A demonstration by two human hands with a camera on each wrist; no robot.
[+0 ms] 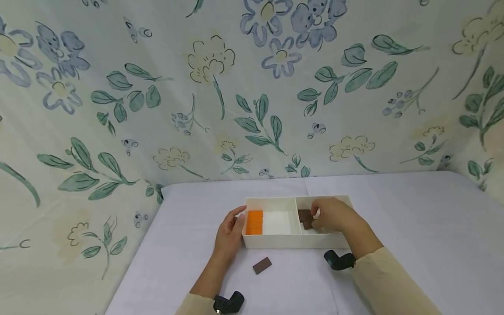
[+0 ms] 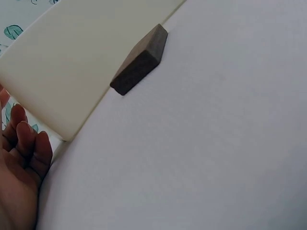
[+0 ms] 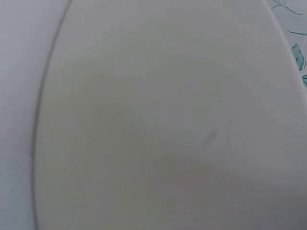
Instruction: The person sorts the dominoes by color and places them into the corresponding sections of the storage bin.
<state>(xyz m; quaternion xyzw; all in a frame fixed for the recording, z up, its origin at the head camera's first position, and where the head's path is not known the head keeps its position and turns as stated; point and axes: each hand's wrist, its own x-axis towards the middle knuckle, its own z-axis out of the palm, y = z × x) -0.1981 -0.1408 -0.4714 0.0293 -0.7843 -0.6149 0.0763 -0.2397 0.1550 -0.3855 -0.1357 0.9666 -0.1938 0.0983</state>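
Observation:
A long white box (image 1: 271, 241) with a divider lies on the table. Several orange blocks (image 1: 254, 222) line the left end of its left compartment. Brown blocks (image 1: 305, 215) lie in the right compartment, where my right hand (image 1: 332, 214) reaches in and pinches one with thumb and fingers. My left hand (image 1: 228, 234) rests against the box's left end, index fingertip at the rim and the other fingers loosely bent beside the wall. A single brown block (image 1: 262, 265) lies on the table before the box, also near its front wall in the left wrist view.
A white cloth (image 1: 291, 284) covers the table. Behind it hangs a floral curtain (image 1: 275, 131). Dark wrist cameras (image 1: 229, 302) sit on both wrists. Only the box's outer wall (image 3: 168, 105) fills most of the right wrist view.

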